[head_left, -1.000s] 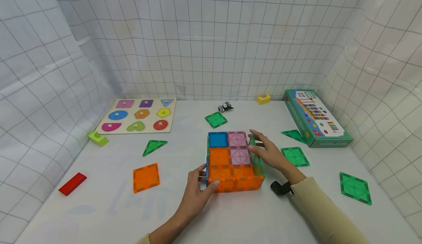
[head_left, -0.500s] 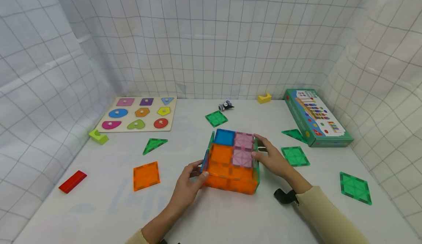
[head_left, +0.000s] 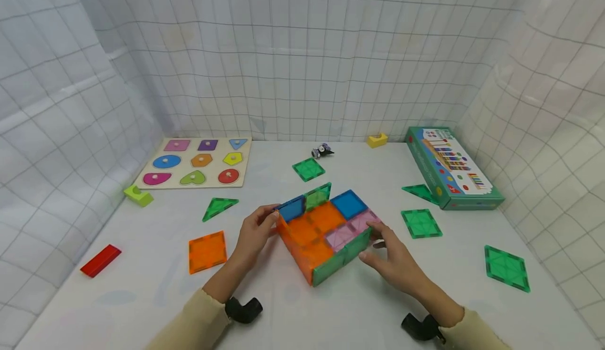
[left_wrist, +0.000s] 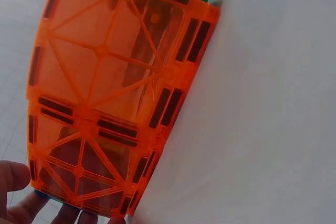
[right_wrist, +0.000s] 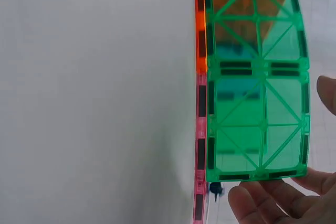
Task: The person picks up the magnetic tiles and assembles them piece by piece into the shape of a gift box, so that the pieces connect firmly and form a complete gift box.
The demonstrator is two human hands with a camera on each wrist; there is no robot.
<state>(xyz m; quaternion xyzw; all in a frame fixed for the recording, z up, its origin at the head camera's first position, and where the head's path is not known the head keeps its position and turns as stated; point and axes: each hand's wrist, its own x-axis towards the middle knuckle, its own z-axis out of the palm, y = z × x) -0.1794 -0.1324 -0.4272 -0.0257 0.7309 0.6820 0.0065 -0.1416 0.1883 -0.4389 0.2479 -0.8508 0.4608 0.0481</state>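
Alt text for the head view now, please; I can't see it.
Left hand grips the blue-and-orange corner of a shallow open tray of translucent tiles; right hand is at the right end of its green side. Around it on a white surface lie loose green tiles and an orange tile, with a shape puzzle and green box farther back.

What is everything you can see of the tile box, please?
The tile box looks like translucent plastic, square tiles joined edge to edge. Its floor has three orange, two pink and one blue; an orange wall, a green wall and a blue-and-green wall enclose three sides. It is turned diagonally; the left hand grips its orange-blue corner, the right hand touches the green wall's end.
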